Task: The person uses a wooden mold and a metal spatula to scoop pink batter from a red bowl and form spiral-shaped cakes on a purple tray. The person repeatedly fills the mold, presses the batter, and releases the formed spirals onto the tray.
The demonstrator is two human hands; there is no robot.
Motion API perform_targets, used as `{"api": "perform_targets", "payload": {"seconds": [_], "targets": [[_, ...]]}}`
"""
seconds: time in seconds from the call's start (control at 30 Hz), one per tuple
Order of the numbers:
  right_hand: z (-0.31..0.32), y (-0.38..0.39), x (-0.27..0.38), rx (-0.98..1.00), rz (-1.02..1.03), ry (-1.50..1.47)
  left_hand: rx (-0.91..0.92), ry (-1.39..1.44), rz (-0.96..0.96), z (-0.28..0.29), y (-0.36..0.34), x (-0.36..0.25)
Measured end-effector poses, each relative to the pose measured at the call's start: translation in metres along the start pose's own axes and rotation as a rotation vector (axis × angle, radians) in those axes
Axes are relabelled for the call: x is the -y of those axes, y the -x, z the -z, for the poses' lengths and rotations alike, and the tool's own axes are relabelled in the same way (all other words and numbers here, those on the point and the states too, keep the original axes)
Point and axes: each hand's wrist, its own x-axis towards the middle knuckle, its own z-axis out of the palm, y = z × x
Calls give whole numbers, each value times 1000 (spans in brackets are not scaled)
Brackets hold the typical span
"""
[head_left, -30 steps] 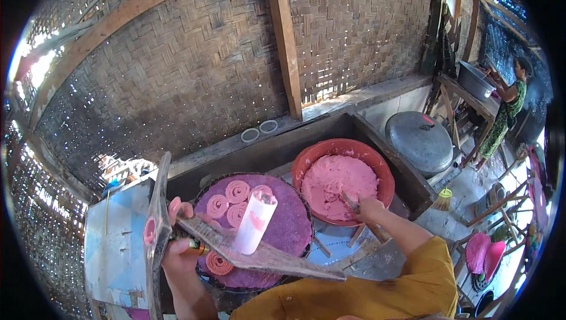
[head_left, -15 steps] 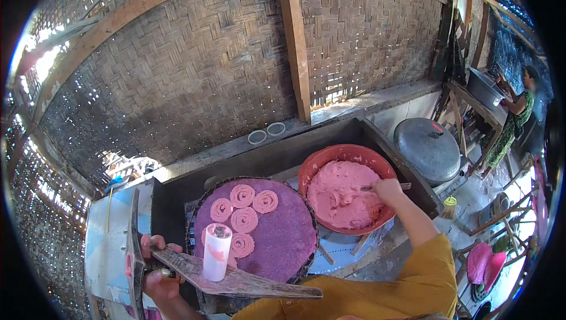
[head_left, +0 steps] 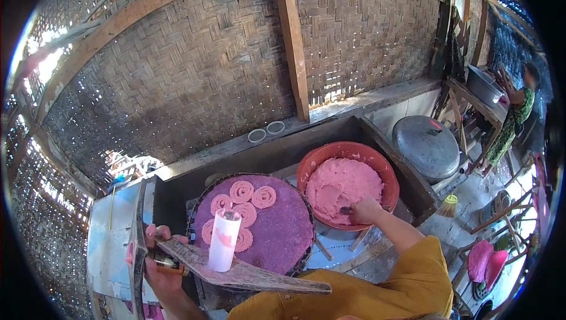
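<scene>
The person's right hand (head_left: 368,211) is closed round a small flat tool (head_left: 345,210), its short blade end showing at the pink dough (head_left: 354,178) and the other end poking out past the hand. The hand hangs over the near edge of the red basin (head_left: 392,187), where the dough fills most of the bowl in a lumpy heap, with a hollow near its front.

The left hand (head_left: 162,267) is wrapped round the end of a wooden board (head_left: 271,283), fingers over the top and palm below. A second board (head_left: 138,255) stands beside that hand, seen almost edge-on. A white tube (head_left: 223,246) stands nearly upright on the held board – pink smears on its side, dough at its open top.

Beyond and below the board lies a round tray (head_left: 283,220) with a purple surface, just left of the basin. Several pink swirls (head_left: 242,191) sit on its left half, some partly hidden by the tube. Tray and basin both stand within a dark wooden trough (head_left: 330,135).

Two rings (head_left: 257,136) lie on the ledge behind, and a large metal lid (head_left: 425,149) is to the right – farther off, another person (head_left: 517,116) works at a grey tub (head_left: 484,87)
</scene>
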Motion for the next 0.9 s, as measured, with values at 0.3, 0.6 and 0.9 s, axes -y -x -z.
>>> {"api": "perform_targets", "payload": {"seconds": [0.3, 0.6, 0.9], "targets": [[-3, 30, -3, 66, -34, -110, 48, -57, -51, -35, -14, 8], [85, 82, -49, 140, -32, -710, 170, -316, 32, -92, -60, 62], [193, 130, -74, 157, 163, -1154, 524, -422, 286, -149, -81, 201]]}}
